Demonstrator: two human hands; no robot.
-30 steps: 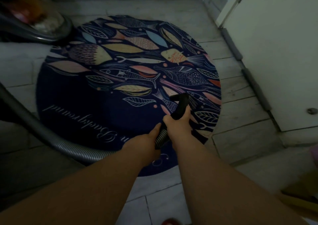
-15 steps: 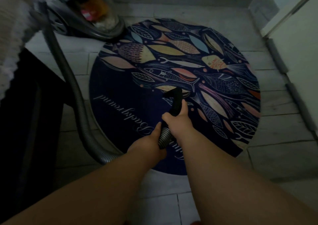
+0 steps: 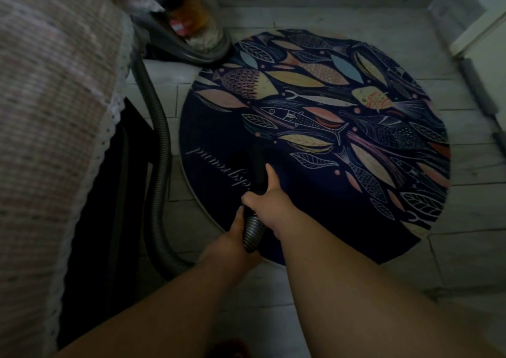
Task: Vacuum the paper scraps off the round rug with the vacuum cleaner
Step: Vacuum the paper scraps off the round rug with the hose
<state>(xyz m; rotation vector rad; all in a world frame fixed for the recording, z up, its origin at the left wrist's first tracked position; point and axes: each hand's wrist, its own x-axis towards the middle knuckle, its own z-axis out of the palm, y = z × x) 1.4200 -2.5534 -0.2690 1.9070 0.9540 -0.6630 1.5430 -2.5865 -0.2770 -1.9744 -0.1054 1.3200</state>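
A room in a home, most likely a bedroom.
What looks like a bed under a pinkish woven bedspread (image 3: 54, 116) edged in white lace fills the left of the frame. A round rug (image 3: 315, 204) printed with fish and leaves lies on the pale tiled floor (image 3: 465, 264). A canister vacuum cleaner (image 3: 189, 48) sits at the upper left, and a white door (image 3: 490, 31) stands at the upper right.

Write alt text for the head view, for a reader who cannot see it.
The right hand grips a black nozzle and the left hand its ribbed hose, aimed at the dark lettered part of a round fish-patterned rug. The vacuum cleaner stands at the rug's far edge.
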